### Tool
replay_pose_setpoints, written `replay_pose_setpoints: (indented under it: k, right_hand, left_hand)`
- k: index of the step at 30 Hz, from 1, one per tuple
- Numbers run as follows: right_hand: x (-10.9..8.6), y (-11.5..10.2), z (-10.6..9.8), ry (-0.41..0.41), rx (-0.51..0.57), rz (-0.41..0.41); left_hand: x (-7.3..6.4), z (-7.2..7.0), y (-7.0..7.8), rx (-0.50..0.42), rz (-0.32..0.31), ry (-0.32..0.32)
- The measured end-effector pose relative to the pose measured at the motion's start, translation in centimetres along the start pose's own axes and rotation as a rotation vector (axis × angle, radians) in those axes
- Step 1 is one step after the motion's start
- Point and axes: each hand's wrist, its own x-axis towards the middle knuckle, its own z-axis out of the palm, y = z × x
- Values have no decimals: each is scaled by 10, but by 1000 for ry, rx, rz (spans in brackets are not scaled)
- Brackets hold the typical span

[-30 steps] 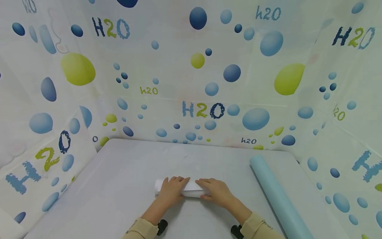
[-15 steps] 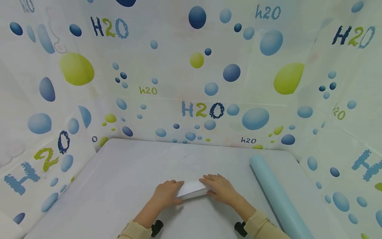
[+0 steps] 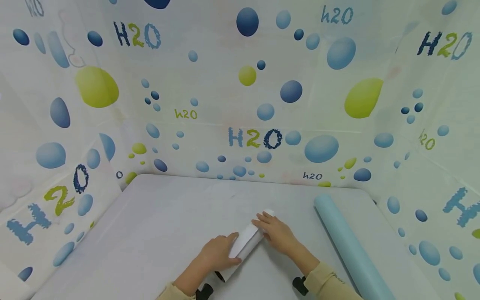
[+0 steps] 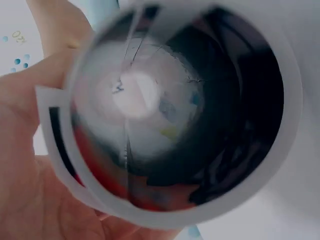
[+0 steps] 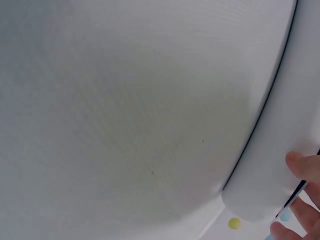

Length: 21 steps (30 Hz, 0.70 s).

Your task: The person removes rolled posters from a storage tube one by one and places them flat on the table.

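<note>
A white rolled-up sheet [image 3: 245, 246] lies slanted over the middle of the table, its near end toward the lower left and its far end toward the upper right. The left hand [image 3: 217, 252] grips it close to the near end, thumb on one side. In the left wrist view I look straight into the roll [image 4: 294, 100]; its inner face carries a dark print with red patches, and a loose edge stands out beside the palm. Near the far end, the right hand [image 3: 278, 234] holds the roll with fingertips over the top; the right wrist view shows a thumb and fingers along the loose edge.
To the right lies a long light-blue roll [image 3: 350, 246], running from the back toward the front. A white cover spreads over the table [image 3: 168, 208]. Curtain-like sheets [image 3: 210, 83] printed with blue and green drops and H2O lettering surround it on three sides.
The white roll has turned from lying crosswise to a steep slant. Its left end has swung toward the person with the left hand, while its right end has swung away with the right hand.
</note>
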Motion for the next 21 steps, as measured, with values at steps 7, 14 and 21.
replay_pose_setpoints:
  k: [7, 14, 21]
  right_hand:
    - [7, -2, 6, 29, 30, 32]
    - [10, -6, 8, 41, 67, 51]
    - [12, -12, 9, 34, 121, 61]
  left_hand:
    - [-2, 16, 10, -193, -42, 4]
    - [-4, 32, 22, -456, -106, 19]
    - [-2, 44, 25, -606, -172, 60]
